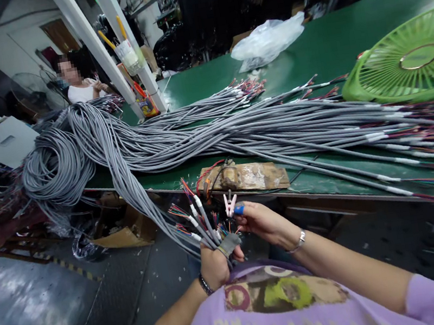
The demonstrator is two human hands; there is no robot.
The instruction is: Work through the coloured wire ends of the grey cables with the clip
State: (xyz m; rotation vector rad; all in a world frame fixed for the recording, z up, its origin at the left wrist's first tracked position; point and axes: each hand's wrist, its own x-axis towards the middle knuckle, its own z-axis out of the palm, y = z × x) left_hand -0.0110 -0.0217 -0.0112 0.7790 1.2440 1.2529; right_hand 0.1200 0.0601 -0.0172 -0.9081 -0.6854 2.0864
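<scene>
My left hand is closed around several grey cables close to my body, their ends stripped to thin coloured wires. A strip of grey cloth or tape lies across the cables at that hand. Just to the right, my right hand pinches near the wire ends, with something blue wrapped on a fingertip. A pale pink clothes peg sticks up at the fingers of my right hand, apparently held in them. What the lower fingers of that hand touch is hidden.
Long grey cables lie in a thick bundle along the green table. A wooden block with wires sits at the table's near edge. A green fan is at right, a plastic bag behind. Another person is far left.
</scene>
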